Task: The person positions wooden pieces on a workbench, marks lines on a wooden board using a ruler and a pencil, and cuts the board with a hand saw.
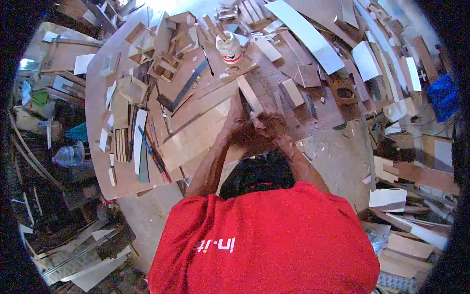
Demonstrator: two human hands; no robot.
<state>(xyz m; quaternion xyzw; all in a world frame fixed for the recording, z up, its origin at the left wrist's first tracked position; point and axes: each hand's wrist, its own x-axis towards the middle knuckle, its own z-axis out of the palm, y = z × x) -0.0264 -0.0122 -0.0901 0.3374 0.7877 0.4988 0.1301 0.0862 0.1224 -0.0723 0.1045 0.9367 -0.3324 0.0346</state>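
Two hands meet at one pale wooden block (250, 94), which points away from the person across the worktable (98, 96). The left hand (235, 119) lies along the block's left side; I cannot tell whether its fingers grip. The right hand (270, 124) has its fingers bent in at the near end, but blur hides what they pinch. Both forearms reach forward from the red shirt (264, 240), converging at the block, the left one crossing above a long pale board (183, 140).

Just beyond the block stands one white tub (228, 48) with wood sticking up out of it. To the right lie one short pale offcut (293, 92) and one brown piece with a round hole (344, 92). Leftward I count one long dark strip (192, 81). The hands themselves block my view of the block's near end.
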